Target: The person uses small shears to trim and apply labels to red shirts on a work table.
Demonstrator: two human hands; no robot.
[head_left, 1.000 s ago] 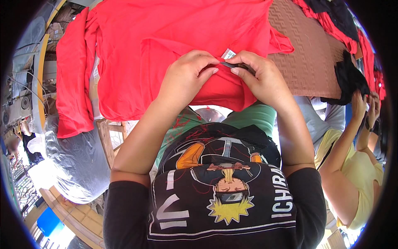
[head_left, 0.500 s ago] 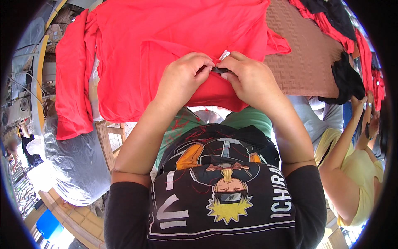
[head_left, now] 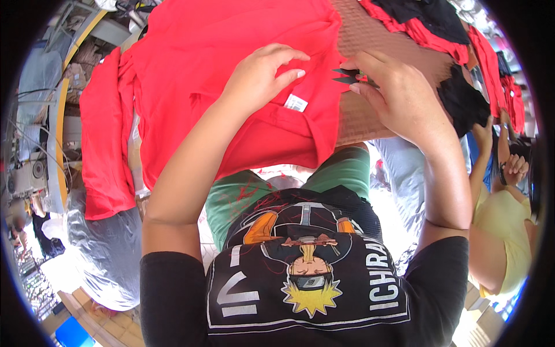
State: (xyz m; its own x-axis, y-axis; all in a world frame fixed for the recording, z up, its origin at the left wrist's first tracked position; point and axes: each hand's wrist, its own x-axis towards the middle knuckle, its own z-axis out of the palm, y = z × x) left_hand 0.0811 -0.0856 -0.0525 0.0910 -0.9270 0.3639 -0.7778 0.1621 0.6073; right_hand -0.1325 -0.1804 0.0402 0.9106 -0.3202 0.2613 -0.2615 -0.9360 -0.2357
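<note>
A red garment (head_left: 231, 34) lies spread over the table in front of me. Its white label (head_left: 295, 103) shows flat near the edge closest to me. My left hand (head_left: 263, 75) hovers over the cloth, thumb and fingers apart, with nothing in it. Off to the right of the garment, my right hand (head_left: 393, 87) grips small dark thread snips (head_left: 345, 76). The two pointed blades stand apart and face left; the rest of the tool is mostly hidden in my fingers.
Brown patterned cloth (head_left: 370, 34) covers the table. Red and black garments lie at the far right, with a black cloth (head_left: 462, 101) on the right edge. A person in yellow (head_left: 503, 231) is close on my right. At left hangs more red fabric (head_left: 104, 139), above clear plastic (head_left: 104, 254).
My hands have parted. The right one has moved right with the snips, the left has let go of the cloth, and the label now lies flat and nearer me.
</note>
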